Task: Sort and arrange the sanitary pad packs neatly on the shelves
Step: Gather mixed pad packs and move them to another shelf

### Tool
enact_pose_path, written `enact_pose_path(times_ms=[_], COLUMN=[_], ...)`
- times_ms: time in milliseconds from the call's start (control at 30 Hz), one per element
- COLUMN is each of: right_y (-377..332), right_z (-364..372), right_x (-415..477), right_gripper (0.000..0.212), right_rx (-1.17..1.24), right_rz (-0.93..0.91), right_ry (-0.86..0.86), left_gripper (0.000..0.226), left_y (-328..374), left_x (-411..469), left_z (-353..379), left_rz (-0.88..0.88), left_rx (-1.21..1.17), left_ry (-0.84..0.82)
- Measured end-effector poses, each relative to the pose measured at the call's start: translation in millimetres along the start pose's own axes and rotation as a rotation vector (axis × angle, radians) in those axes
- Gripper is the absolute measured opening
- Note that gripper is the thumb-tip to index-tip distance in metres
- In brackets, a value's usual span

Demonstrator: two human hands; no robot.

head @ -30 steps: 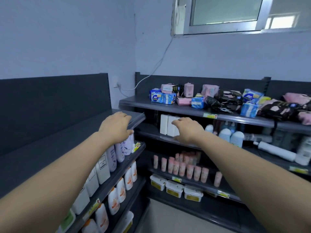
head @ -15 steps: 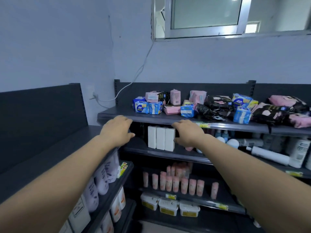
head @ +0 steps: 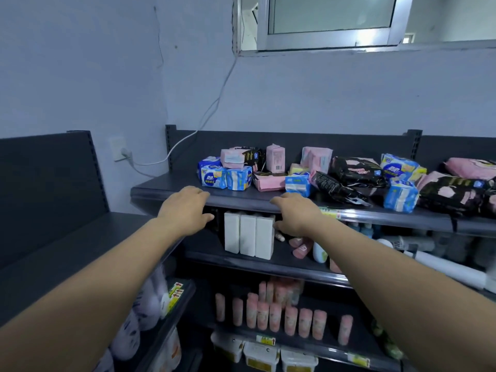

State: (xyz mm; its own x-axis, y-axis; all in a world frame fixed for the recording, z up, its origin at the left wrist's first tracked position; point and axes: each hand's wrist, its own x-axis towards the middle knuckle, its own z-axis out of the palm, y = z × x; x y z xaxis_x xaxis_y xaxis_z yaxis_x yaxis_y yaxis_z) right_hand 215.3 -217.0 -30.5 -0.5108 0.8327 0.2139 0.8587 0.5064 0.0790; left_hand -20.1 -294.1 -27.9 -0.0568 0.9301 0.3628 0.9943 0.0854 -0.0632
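Grip released: left hand (head: pixel 185 209) and right hand (head: pixel 296 214) empty at the top shelf (head: pixel 166 185) edge; approach step, next likely a 12 o'clock reach for jumbled sanitary pad packs (head: pixel 354 170).

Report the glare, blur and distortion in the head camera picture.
Head view: bright glare on the window frame; wide-angle stretch swells the forearms toward the corners and slants the top shelf; the pink tubes and white bottles lower down are smeared soft; the pad packs look fairly sharp in dim bluish light.

Blue, pink (black-and-pink) pad packs (head: pixel 346 175)
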Motion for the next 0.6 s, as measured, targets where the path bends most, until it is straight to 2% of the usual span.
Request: enact_pose_path(times_ms=[267, 600], right_y=[43, 54], right_z=[10, 42], right_x=[91, 190], right_gripper=[0.058, 0.047], right_rx=[0.001, 0.066], right_rz=[-0.076, -0.175], right_ry=[0.023, 0.041], left_gripper=[0.053, 0.052], left_y=[2, -23], left_x=[86, 168], left_z=[34, 72], left_rz=[-0.063, -0.121], left_rx=[-0.008, 0.014], left_ry=[0.012, -0.027])
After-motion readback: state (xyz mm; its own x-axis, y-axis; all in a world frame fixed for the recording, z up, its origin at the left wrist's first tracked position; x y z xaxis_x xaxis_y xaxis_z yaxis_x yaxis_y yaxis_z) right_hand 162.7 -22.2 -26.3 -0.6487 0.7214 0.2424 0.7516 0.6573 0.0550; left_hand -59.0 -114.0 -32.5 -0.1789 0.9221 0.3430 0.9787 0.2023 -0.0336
